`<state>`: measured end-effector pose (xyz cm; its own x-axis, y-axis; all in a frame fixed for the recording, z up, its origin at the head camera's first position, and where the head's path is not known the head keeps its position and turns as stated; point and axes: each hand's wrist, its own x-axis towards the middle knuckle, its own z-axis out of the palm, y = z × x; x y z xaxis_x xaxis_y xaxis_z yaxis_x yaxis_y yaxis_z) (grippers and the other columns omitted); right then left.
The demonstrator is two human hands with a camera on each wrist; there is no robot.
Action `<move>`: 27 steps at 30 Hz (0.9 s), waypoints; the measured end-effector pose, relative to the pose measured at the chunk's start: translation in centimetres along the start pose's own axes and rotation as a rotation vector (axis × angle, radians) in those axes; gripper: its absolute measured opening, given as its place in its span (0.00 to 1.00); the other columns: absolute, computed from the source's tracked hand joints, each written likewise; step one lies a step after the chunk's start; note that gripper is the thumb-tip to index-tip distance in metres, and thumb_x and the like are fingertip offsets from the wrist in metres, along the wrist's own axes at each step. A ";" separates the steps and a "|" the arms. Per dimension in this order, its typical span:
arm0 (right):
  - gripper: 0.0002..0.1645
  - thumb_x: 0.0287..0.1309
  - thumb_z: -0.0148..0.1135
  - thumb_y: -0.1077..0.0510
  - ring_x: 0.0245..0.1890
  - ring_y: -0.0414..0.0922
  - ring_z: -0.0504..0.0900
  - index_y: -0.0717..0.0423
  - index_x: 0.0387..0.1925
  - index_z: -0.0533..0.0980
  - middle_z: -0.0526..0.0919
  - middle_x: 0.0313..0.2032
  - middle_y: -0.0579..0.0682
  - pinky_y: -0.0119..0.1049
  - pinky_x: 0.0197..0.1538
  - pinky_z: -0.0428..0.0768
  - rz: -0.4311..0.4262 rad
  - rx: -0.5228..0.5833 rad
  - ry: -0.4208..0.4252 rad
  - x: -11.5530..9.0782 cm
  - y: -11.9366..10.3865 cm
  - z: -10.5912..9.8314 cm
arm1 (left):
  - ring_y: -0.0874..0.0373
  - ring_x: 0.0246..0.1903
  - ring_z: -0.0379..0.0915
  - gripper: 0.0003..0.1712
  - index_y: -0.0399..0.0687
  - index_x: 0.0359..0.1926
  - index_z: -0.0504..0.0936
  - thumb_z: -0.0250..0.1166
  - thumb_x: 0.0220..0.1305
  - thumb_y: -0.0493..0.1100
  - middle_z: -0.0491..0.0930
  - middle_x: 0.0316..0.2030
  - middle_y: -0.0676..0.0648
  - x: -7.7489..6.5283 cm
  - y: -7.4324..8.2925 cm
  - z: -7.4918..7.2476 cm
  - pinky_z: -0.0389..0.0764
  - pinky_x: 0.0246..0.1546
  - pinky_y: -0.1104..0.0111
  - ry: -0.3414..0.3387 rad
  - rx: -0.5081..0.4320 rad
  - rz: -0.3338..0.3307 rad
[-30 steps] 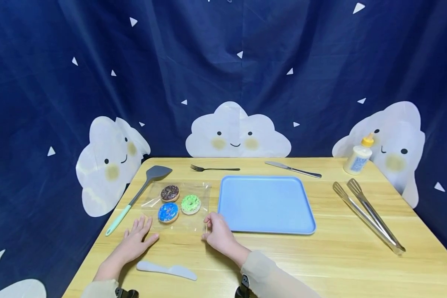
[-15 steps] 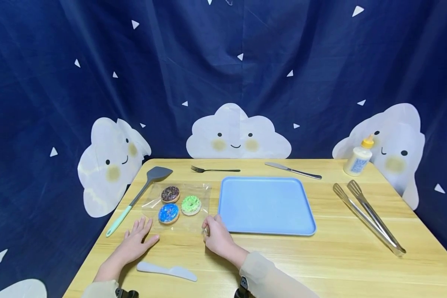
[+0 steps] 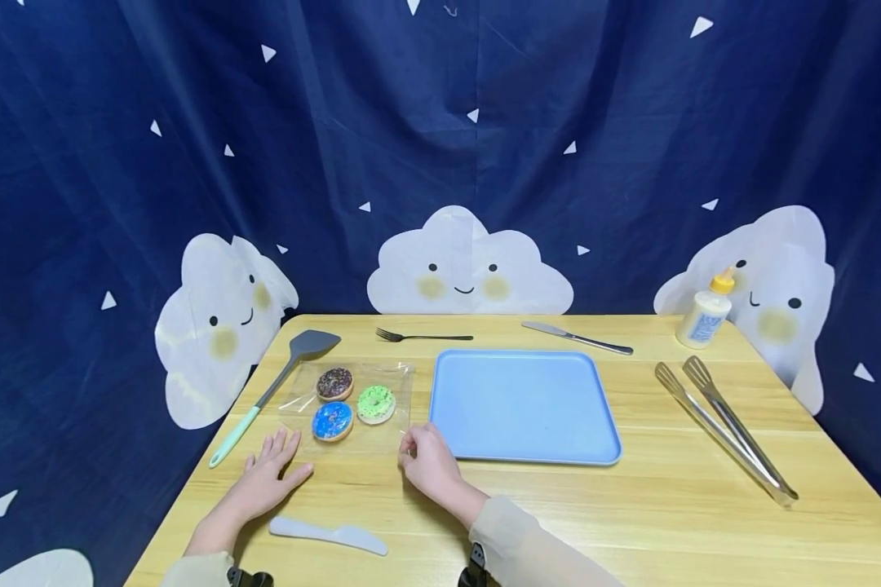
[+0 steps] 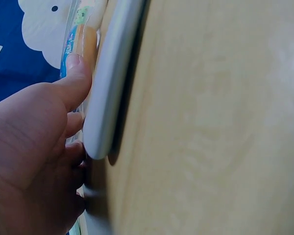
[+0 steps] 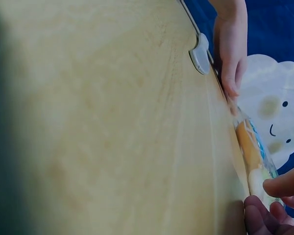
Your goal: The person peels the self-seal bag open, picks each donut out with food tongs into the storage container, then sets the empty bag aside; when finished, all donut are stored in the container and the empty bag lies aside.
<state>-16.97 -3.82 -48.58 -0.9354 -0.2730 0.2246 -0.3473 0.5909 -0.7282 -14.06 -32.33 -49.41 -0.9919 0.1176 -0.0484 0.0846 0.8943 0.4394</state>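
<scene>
Beige sleeves [image 3: 532, 545], black wrist straps [image 3: 476, 559].

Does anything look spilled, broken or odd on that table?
Nothing looks spilled or broken. The white bottle with a yellow nozzle, at the far right of the light wooden table, appears to lean outward, though the viewing angle may cause that.

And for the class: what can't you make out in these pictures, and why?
Head view: print on the bottle, too small.
Head view: near right corner of the bag, covered by the right hand.
Left wrist view: blade of the white knife, cut off by the top edge.
Right wrist view: part of that hand, past the right edge.
</scene>
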 end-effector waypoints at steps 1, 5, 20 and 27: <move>0.10 0.36 0.61 0.65 0.24 0.36 0.63 0.49 0.18 0.69 0.64 0.23 0.42 0.26 0.24 0.65 -0.002 0.003 0.001 0.0 0.0 0.0 | 0.34 0.58 0.32 0.41 0.40 0.62 0.52 0.49 0.56 0.61 0.41 0.61 0.30 0.0 0.0 0.0 0.36 0.50 0.39 0.002 0.000 -0.001; 0.08 0.38 0.60 0.65 0.24 0.37 0.64 0.50 0.17 0.70 0.65 0.24 0.43 0.26 0.25 0.65 0.001 0.034 0.007 -0.2 -0.2 -0.2 | 0.33 0.58 0.33 0.41 0.39 0.62 0.52 0.49 0.56 0.62 0.41 0.61 0.30 -0.1 0.0 0.1 0.36 0.49 0.39 0.005 0.008 -0.001; 0.07 0.46 0.60 0.65 0.20 0.37 0.70 0.56 0.19 0.71 0.69 0.25 0.46 0.27 0.23 0.70 0.043 0.293 -0.052 -0.4 -0.2 -0.3 | 0.35 0.59 0.33 0.44 0.42 0.62 0.51 0.44 0.55 0.67 0.41 0.61 0.32 0.2 0.3 0.0 0.34 0.44 0.34 -0.024 0.075 -0.070; 0.06 0.48 0.58 0.64 0.14 0.49 0.74 0.63 0.22 0.71 0.73 0.14 0.55 0.34 0.14 0.72 0.162 0.513 -0.113 -0.4 -0.4 -0.5 | 0.36 0.59 0.33 0.44 0.43 0.63 0.50 0.43 0.55 0.68 0.41 0.62 0.34 0.2 0.3 0.1 0.33 0.44 0.34 -0.027 0.095 -0.087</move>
<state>-16.54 -3.52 -48.05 -0.9515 -0.3059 0.0326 -0.0958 0.1942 -0.9763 -14.28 -31.98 -49.33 -0.9930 0.0482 -0.1077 0.0081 0.9384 0.3453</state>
